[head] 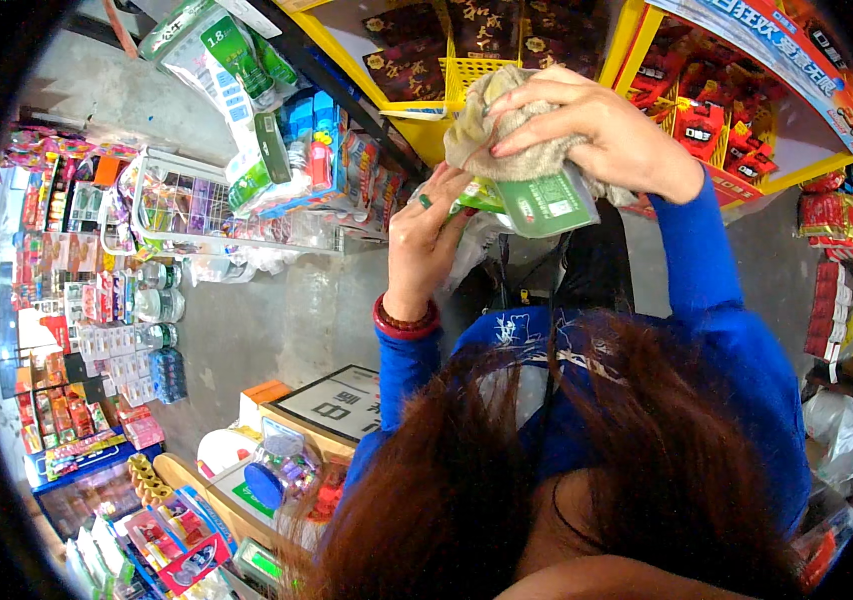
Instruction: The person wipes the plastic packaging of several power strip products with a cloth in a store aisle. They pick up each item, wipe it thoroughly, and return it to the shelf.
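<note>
My left hand (426, 240), with a green ring and a red bracelet at the wrist, grips a green-and-clear plastic package (550, 206) from its left side. My right hand (614, 131) is closed over a crumpled beige cloth (471, 135), which lies against the package and covers its upper part. Both hands are raised in front of me, just before a yellow display rack (415, 124). The package bears writing. What it contains is hidden by the cloth and my fingers.
Red packets (700, 131) fill the rack's right side. Hanging packaged power strips (228, 82) and a white wire basket (149, 232) stand to the left. Farther left are bottles (160, 306) on shelves. A jar with a blue lid (264, 485) sits on a counter at lower left.
</note>
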{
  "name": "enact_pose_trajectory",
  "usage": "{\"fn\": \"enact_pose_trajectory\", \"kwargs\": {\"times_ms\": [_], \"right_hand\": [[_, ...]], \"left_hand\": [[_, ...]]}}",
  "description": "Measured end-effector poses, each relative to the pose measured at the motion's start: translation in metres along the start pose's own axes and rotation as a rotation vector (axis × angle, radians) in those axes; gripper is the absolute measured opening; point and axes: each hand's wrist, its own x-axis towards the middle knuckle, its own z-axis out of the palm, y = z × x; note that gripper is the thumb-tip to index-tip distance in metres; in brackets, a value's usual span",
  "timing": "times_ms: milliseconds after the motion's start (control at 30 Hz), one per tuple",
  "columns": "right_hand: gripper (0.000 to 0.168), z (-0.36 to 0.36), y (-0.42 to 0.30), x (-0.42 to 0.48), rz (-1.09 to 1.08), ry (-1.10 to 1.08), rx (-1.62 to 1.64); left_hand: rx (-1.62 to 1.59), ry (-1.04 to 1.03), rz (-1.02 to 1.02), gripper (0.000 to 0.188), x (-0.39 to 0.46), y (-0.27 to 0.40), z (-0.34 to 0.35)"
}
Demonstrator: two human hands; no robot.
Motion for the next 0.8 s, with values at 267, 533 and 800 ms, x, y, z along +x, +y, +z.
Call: {"fn": "enact_pose_trajectory", "kwargs": {"times_ms": [267, 533, 800], "right_hand": [[0.046, 0.0, 0.036, 0.008, 0.032, -0.135, 0.193], [0.05, 0.02, 0.086, -0.008, 0.198, -0.081, 0.145], [0.051, 0.026, 0.039, -0.008, 0.233, 0.622, 0.207]], "left_hand": [[-0.003, 0.048, 0.071, 0.036, 0.008, 0.001, 0.006], [-0.24, 0.303, -0.214, 0.015, -0.006, -0.017, 0.005], [-1.282, 0.518, -0.483, 0.047, -0.003, -0.051, 0.026]]}}
